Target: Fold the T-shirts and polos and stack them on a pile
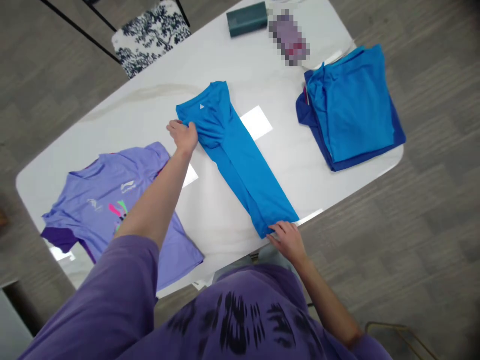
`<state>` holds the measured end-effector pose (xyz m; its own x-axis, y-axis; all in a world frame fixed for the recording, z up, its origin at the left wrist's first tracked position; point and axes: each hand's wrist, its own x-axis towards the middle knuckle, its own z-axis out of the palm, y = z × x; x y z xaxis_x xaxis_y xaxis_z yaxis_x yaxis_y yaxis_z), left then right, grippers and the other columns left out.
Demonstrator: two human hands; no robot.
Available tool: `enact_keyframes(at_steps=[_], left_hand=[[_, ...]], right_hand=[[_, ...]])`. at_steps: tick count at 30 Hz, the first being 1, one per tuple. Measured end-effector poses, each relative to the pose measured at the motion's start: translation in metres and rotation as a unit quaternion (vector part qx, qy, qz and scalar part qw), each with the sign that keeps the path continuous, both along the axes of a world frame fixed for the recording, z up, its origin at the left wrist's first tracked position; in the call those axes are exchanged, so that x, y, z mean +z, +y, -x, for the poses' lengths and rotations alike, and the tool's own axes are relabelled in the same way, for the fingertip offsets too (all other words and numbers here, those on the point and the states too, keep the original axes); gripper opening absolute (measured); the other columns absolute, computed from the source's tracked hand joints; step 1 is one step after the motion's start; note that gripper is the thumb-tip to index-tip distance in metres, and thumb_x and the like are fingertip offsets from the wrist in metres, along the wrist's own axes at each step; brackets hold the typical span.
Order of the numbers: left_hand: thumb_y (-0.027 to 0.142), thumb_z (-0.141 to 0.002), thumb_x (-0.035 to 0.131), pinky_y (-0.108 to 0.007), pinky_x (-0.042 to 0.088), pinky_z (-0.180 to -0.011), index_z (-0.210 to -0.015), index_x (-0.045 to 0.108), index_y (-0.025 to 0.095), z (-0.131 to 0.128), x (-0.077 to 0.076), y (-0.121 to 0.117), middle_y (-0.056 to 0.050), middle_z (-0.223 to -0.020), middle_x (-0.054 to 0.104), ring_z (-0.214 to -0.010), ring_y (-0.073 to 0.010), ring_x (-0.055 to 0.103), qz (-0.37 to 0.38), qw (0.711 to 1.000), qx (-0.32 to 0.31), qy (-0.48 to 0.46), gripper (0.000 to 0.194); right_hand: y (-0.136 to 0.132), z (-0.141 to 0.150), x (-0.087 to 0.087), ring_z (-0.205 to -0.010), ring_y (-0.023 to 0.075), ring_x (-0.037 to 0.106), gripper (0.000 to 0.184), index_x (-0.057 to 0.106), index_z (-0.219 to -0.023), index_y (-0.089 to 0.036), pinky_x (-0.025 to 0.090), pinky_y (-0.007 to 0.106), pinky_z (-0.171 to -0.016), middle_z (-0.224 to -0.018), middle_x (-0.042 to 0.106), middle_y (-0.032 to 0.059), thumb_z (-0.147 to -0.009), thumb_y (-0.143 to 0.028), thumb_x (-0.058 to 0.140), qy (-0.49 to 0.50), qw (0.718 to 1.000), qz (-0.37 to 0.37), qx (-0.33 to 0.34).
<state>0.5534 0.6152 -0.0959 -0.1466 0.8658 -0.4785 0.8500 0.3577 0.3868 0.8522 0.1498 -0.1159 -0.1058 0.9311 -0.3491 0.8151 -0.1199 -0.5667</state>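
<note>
A bright blue T-shirt [249, 155], folded into a long narrow strip, lies slantwise across the middle of the white table. At its collar end a small white logo shows. My left hand [183, 136] grips the left edge of the shirt near the collar and sleeve, and the cloth is creased beside the thumb. At the lower end, by the table's near edge, my right hand [288, 241] pinches the hem corner between thumb and fingers. A lilac T-shirt [108, 185] with dark purple sleeve trim is spread out at the left, partly covered by my left forearm.
A stack of folded blue clothes [356, 110] sits at the table's [232, 60] right end. Along the far side are a dark green box [247, 20] and a blurred-out purple item [289, 37]. A chair with a patterned seat [150, 37] stands beyond the table.
</note>
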Motion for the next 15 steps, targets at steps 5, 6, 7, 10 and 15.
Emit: enact_keyframes(at_steps=[5, 6, 7, 10, 15], left_hand=[[0.082, -0.112, 0.057, -0.058, 0.025, -0.148, -0.176, 0.061, 0.026, -0.036, -0.006, -0.030, -0.014, -0.189, 0.054, -0.186, -0.0293, 0.024, -0.134, 0.978, -0.158, -0.010, 0.085], [0.086, -0.113, 0.053, -0.056, 0.021, -0.148, -0.175, 0.061, 0.022, -0.050, -0.009, -0.028, -0.015, -0.189, 0.055, -0.187, -0.0258, 0.017, -0.124, 0.974, -0.189, -0.015, 0.089], [0.091, -0.113, 0.048, -0.056, 0.018, -0.146, -0.172, 0.064, 0.017, -0.063, -0.013, -0.024, -0.017, -0.185, 0.058, -0.188, -0.0232, 0.008, -0.106, 0.972, -0.209, -0.017, 0.095], [0.106, -0.107, 0.041, -0.055, 0.015, -0.141, -0.156, 0.075, 0.013, -0.089, -0.031, -0.006, -0.019, -0.172, 0.069, -0.187, -0.0186, -0.014, -0.077, 0.969, -0.236, -0.017, 0.110], [0.115, -0.103, 0.035, -0.044, 0.022, -0.138, -0.136, 0.080, 0.025, -0.081, -0.060, 0.019, -0.010, -0.159, 0.079, -0.185, -0.0046, -0.022, -0.141, 0.956, -0.257, -0.016, 0.106]], right_hand=[[0.043, 0.014, -0.007, -0.159, 0.0313, 0.074, 0.050, 0.073, -0.171, -0.047, 0.061, 0.056, -0.138, -0.170, 0.079, 0.0029, -0.124, -0.039, 0.061, -0.004, 0.997, -0.073, -0.012], [0.058, 0.015, -0.011, -0.170, 0.0295, 0.065, 0.054, 0.067, -0.178, -0.043, 0.053, 0.055, -0.147, -0.181, 0.071, 0.0027, -0.125, -0.038, 0.058, -0.010, 0.996, -0.086, -0.009], [0.072, 0.015, -0.016, -0.178, 0.0293, 0.056, 0.058, 0.061, -0.184, -0.037, 0.043, 0.056, -0.154, -0.189, 0.062, 0.0043, -0.126, -0.039, 0.057, -0.017, 0.995, -0.094, -0.001], [0.106, 0.017, -0.036, -0.190, 0.0346, 0.038, 0.072, 0.048, -0.192, -0.018, 0.024, 0.065, -0.160, -0.201, 0.042, 0.0139, -0.126, -0.046, 0.058, -0.037, 0.994, -0.087, 0.048], [0.123, 0.018, -0.055, -0.192, 0.0344, 0.029, 0.084, 0.036, -0.196, -0.017, 0.011, 0.064, -0.161, -0.206, 0.028, 0.0144, -0.125, -0.054, 0.059, -0.073, 0.989, -0.093, 0.089]])
